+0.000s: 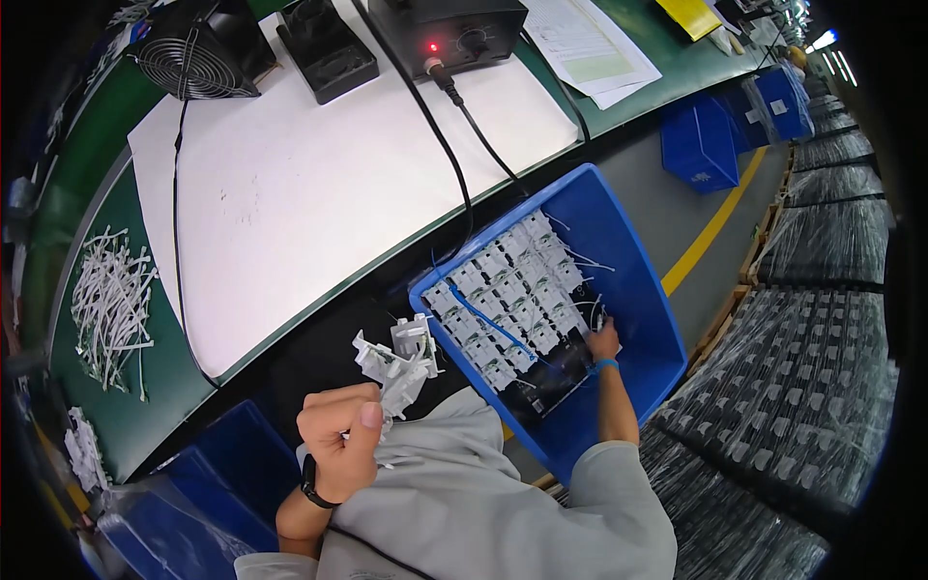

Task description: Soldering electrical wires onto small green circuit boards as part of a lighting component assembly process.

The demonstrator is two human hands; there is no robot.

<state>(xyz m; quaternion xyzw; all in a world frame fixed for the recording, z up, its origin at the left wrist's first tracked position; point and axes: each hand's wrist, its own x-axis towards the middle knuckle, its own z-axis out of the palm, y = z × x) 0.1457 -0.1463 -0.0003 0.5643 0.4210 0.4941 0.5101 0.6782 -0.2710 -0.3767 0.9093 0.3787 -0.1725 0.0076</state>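
My left hand [340, 435] is closed, held up in front of my body, with a dark band on its wrist. It grips several white moulded plastic parts [398, 365], clustered together above the fist. My right hand [604, 340] reaches into a blue plastic bin [633, 251] at its right side. Its fingers are bent together beside some thin white wires, and what they hold is too small to make out. Rows of white plastic units [507, 290] with short wires lie on a black layer in the bin. A blue cord [488, 321] runs across them toward my right wrist's blue strap.
A white sheet [319, 203] covers much of the green bench. On it stand a black fan [188, 63], a black holder [329, 58] and a black box [454, 34] with a red light. White wires [111, 309] lie left. Wrapped stacks [773, 387] stand right.
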